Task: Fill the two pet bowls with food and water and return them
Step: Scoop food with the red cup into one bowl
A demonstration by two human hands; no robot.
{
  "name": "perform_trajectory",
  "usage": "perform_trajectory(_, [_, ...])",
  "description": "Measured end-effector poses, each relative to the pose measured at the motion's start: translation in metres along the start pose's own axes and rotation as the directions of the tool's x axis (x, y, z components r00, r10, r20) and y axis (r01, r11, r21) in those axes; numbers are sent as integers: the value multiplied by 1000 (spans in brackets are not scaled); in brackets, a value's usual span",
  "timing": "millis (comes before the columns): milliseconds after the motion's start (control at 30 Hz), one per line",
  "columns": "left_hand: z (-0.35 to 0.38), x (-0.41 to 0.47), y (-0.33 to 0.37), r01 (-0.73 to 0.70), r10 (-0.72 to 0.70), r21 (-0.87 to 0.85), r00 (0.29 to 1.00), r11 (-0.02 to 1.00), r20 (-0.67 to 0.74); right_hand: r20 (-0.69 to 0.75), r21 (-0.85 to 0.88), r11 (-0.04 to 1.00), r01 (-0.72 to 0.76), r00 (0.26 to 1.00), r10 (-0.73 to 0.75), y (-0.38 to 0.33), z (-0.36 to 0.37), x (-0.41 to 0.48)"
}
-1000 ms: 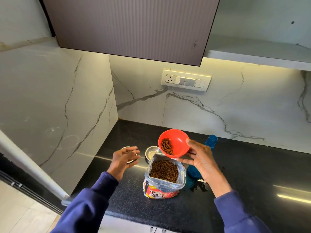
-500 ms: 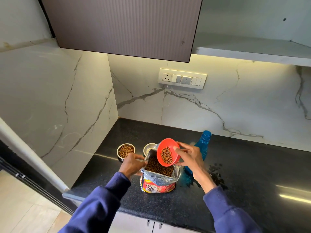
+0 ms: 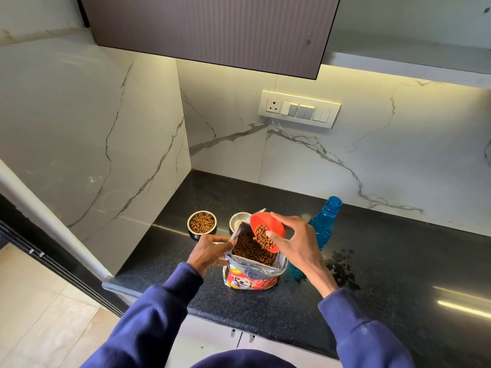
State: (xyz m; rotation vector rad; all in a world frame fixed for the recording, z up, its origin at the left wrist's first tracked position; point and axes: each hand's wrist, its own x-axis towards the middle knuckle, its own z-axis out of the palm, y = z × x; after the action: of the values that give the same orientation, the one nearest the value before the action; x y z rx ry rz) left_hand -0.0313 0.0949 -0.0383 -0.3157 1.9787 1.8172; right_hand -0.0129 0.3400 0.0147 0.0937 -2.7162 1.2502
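A steel pet bowl (image 3: 202, 222) full of brown kibble stands on the black counter (image 3: 398, 274). Right of it a second steel bowl (image 3: 238, 219) is partly hidden behind the open kibble bag (image 3: 252, 272). My left hand (image 3: 210, 252) pinches the bag's left rim. My right hand (image 3: 295, 241) holds a small red bowl (image 3: 265, 229) tilted steeply over the bag's mouth, with kibble sliding toward the bag. A blue water bottle (image 3: 325, 224) without a cap stands just behind my right hand.
Spilled water (image 3: 342, 266) lies on the counter right of the bag. Marble walls close the counter at the left and back. A switch panel (image 3: 299, 108) sits on the back wall, and a dark cabinet (image 3: 212, 27) hangs overhead.
My left hand moved right from the filled bowl and took the bag's rim. My right hand lowered the red bowl and tipped it over the bag's opening.
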Motion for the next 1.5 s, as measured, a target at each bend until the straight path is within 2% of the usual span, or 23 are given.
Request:
perform_trajectory(267, [-6, 0, 5, 12, -13, 15, 1000, 1000, 18, -6, -173, 975, 141, 990, -144, -12, 11, -7])
perform_trajectory(367, [-7, 1, 8, 3, -4, 76, 1000, 997, 9, -47, -227, 956, 188, 978, -204, -21, 6, -9])
perform_trajectory(467, [-8, 5, 10, -1, 2, 195, 1000, 981, -4, -74, -215, 960, 180, 977, -200, -21, 3, -8])
perform_trajectory(600, [-12, 14, 17, -68, 53, 393, 997, 917, 50, -151, 110, 994, 26, 988, -9, -23, -12, -3])
perform_trajectory(700, [-22, 11, 41, -246, 153, 490, 963, 836, 223, -124, 362, 919, -158, 969, 216, -32, -32, 1])
perform_trajectory(767, [-26, 1, 72, -380, 273, 431, 917, 818, 292, -61, 441, 864, -243, 952, 299, -46, -52, 3])
perform_trajectory(800, [-24, -6, 92, -445, 361, 370, 891, 815, 275, -52, 431, 866, -255, 951, 306, -53, -64, 5])
perform_trajectory(867, [-17, -23, 135, -576, 556, 209, 818, 791, 149, -56, 386, 892, -237, 959, 279, -71, -91, 8])
perform_trajectory(933, [-8, -41, 180, -716, 720, 120, 694, 688, 11, -81, 304, 936, -178, 974, 212, -92, -118, 11])
perform_trajectory(1033, [8, -59, 245, -861, 870, 129, 487, 493, -71, -199, 178, 982, -57, 976, 92, -127, -164, 22])
perform_trajectory(1100, [19, -65, 281, -908, 918, 144, 381, 394, -112, -263, 156, 988, 8, 964, 34, -144, -198, 37])
perform_trajectory(1167, [30, -66, 311, -931, 940, 160, 307, 329, -148, -315, 164, 985, 51, 949, 3, -157, -225, 54])
perform_trajectory(1267, [44, -65, 342, -948, 956, 172, 240, 268, -169, -364, 181, 982, 60, 931, 10, -173, -257, 81])
perform_trajectory(1500, [65, -56, 379, -940, 970, 291, 121, 180, -209, -363, 293, 956, -2, 925, 113, -192, -308, 148])
